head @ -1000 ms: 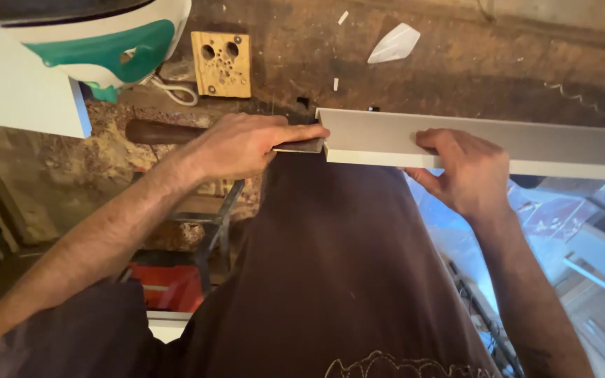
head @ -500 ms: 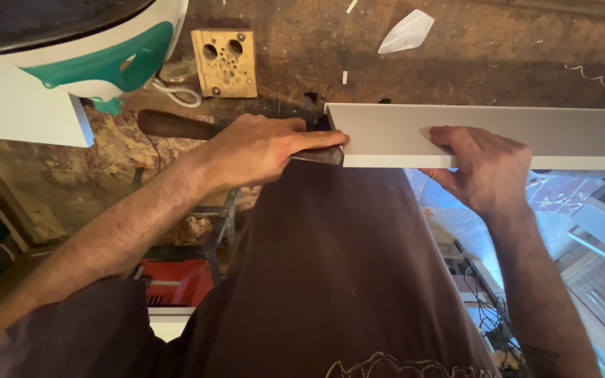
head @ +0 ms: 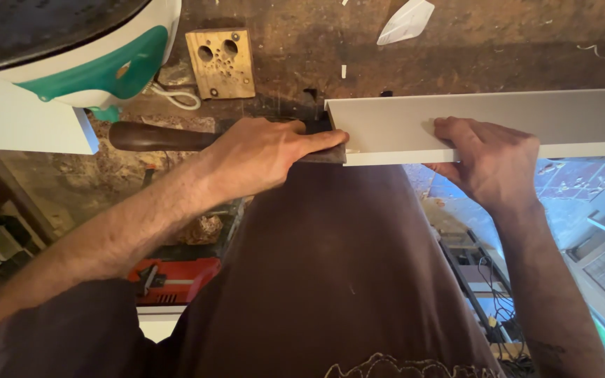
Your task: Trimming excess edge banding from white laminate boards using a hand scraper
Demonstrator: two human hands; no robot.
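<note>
Desk [head: 498,49], brown and worn, under everything. Long white board [head: 526,122] lying flat on it, long way running side to side, near edge hanging just past the desk edge, cut end pointing to the person's left.

Measured from that white board: right hand [head: 488,157] on its near edge, around the middle of the part in view, fingers curled over the top and thumb below, grip closed on the board. Left hand [head: 264,150] just past the cut end, grip wrapped shut on a flat dark tool [head: 327,155], pointer finger stretched along the blade. Blade tip touching the lower corner of the cut end. Dark wooden handle [head: 152,136] sticking out away from the board, in line with its long way. Left hand nearer the cut end than the right.

Farther off past the cut end: white and green iron [head: 71,49], then small wooden block with holes [head: 222,63].
</note>
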